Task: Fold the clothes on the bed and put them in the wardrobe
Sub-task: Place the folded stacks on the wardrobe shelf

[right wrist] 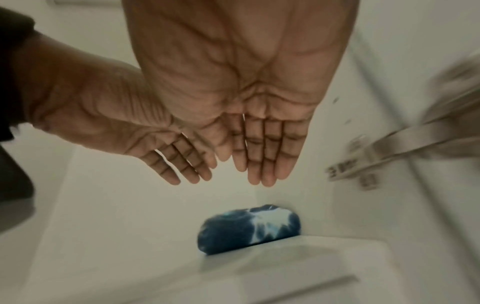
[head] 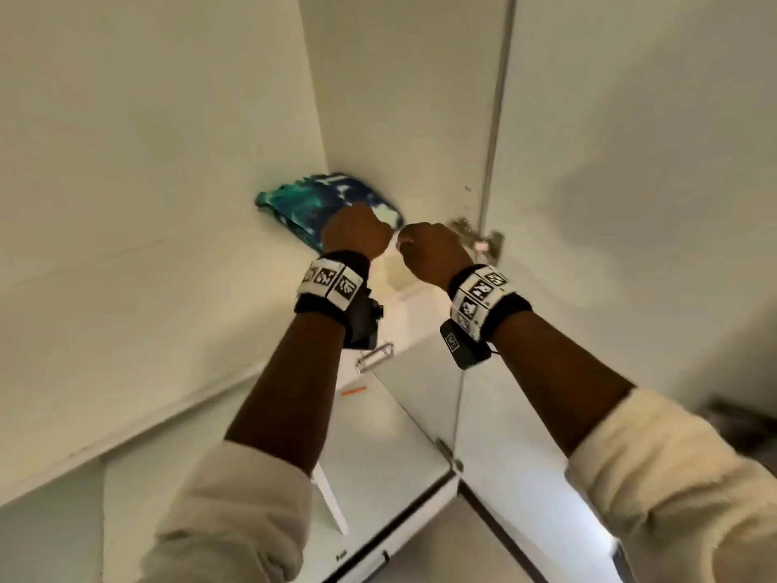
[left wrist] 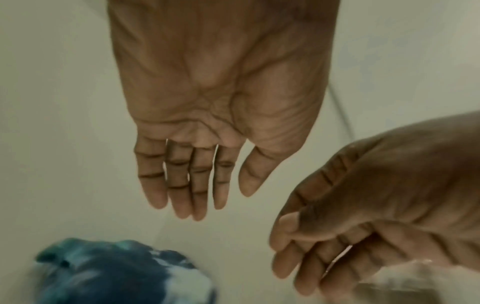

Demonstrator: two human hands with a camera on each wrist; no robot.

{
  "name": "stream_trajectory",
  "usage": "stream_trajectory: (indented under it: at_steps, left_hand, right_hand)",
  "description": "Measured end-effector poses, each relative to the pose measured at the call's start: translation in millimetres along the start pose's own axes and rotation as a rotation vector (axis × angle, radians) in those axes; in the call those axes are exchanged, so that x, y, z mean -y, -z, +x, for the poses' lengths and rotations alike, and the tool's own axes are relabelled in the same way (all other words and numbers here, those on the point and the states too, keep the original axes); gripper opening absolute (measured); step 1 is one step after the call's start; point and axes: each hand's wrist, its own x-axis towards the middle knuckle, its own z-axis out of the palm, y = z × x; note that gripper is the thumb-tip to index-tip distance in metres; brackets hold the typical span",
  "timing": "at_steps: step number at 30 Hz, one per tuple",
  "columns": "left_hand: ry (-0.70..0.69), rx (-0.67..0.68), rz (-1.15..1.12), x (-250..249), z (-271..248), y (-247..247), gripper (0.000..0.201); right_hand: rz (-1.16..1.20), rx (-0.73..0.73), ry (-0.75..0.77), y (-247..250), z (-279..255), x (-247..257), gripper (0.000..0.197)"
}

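Folded garment [right wrist: 249, 228] on wardrobe shelf [right wrist: 298, 263]: soft, light; cup underneath from both sides. Left hand [left wrist: 221, 98], right hand [right wrist: 233, 82] spread, empty.

Dim cream panels [head: 147, 183], a metal hinge [head: 479, 241], pale floor [head: 601, 536] below.

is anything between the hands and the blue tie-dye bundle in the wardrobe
Nothing visible. The folded tie-dye garment lies on the wardrobe shelf in the back corner; the left hand and right hand hover open before it, with only air between.
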Motion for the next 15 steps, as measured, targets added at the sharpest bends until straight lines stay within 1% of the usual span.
stream_trajectory:
  at_steps: [1, 3, 6, 8, 10, 11, 12, 15]
  left_hand:
    - [-0.024, -0.045, -0.085, -17.6, -33.5, -3.2, 0.03]
    - [-0.051, -0.057, -0.249, -57.3, -122.8, -26.7, 0.022]
    - [-0.089, 0.03, -0.516, -109.0, -266.6, -83.3, 0.021]
    - [-0.123, 0.188, -0.638, -140.8, -370.6, -124.1, 0.018]
    - [-0.171, 0.406, -0.663, -172.6, -476.7, -163.9, 0.017]
    - [-0.201, 0.515, -0.647, -182.9, -520.1, -181.0, 0.016]
    - [-0.256, 0.629, -0.613, -196.5, -574.3, -196.7, 0.015]
    - [-0.442, 0.87, -0.498, -214.8, -714.6, -230.4, 0.016]
  right_hand:
    - [0.014, -0.047, -0.034, 8.1, -36.0, -7.0, 0.022]
    - [0.045, -0.102, -0.154, 26.1, -136.8, -24.0, 0.02]
    - [0.114, -0.181, -0.36, 41.8, -304.9, -56.2, 0.018]
    - [0.145, -0.228, -0.542, 43.2, -427.6, -78.6, 0.019]
    - [0.116, -0.253, -0.754, 43.8, -552.0, -95.3, 0.02]
    - [0.112, -0.263, -0.837, 41.0, -603.7, -98.2, 0.021]
    - [0.106, -0.281, -0.936, 40.6, -666.7, -96.7, 0.021]
    - [0.106, -0.244, -1.208, 25.3, -823.5, -77.9, 0.021]
